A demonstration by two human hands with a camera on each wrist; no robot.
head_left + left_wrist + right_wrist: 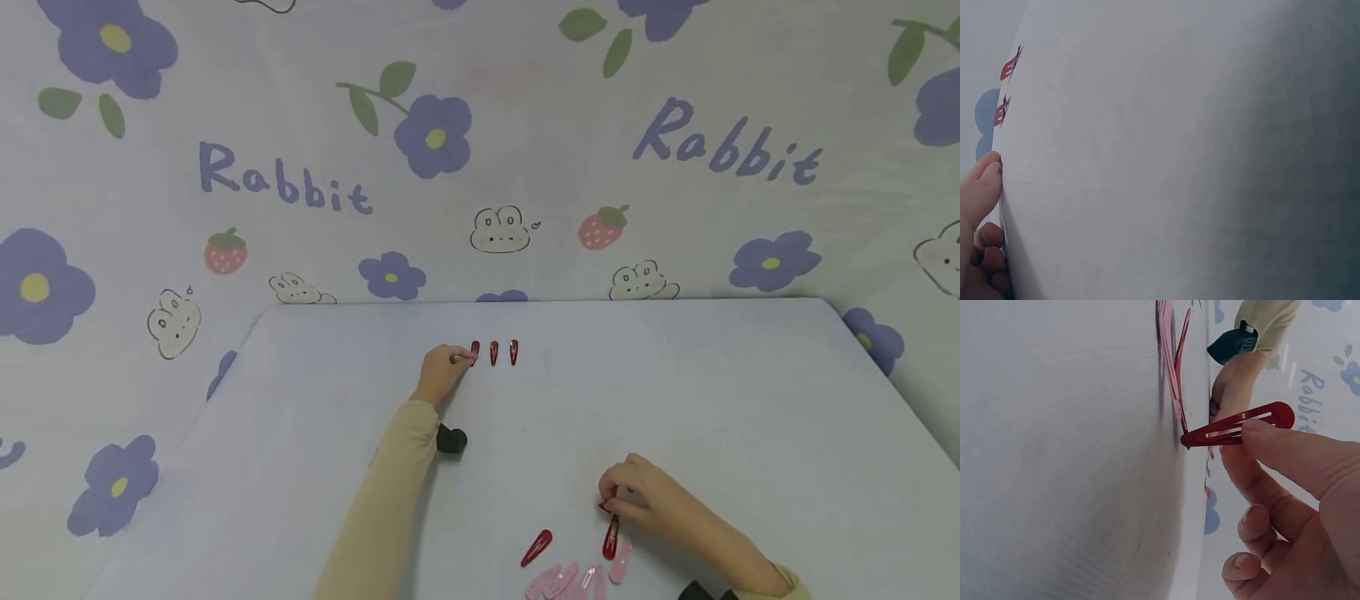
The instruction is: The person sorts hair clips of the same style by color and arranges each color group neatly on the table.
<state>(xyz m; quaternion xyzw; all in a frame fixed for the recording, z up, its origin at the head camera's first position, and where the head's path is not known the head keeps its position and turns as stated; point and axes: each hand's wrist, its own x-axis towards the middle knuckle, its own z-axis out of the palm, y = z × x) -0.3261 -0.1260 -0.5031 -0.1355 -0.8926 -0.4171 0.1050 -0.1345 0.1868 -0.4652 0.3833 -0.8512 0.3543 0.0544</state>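
Toward the far side of the table, three red snap hair clips stand in a row: a left one [476, 347], a middle one [494, 353] and a right one [513, 352]. My left hand [442, 368] pinches the left one between thumb and forefinger; in the left wrist view the hand [982, 194] hides that clip. Nearer me, my right hand [648, 492] pinches another red hair clip [1260, 422] by its round end, with its narrow tip downward at the table. Beneath that hand lies a red clip [611, 537], beside a pink clip [620, 563].
Another loose red clip [536, 548] lies left of the right hand. Several pink clips [561, 581] are bunched at the front edge of the view. The white table [712, 383] meets a patterned cloth [555, 167] behind it.
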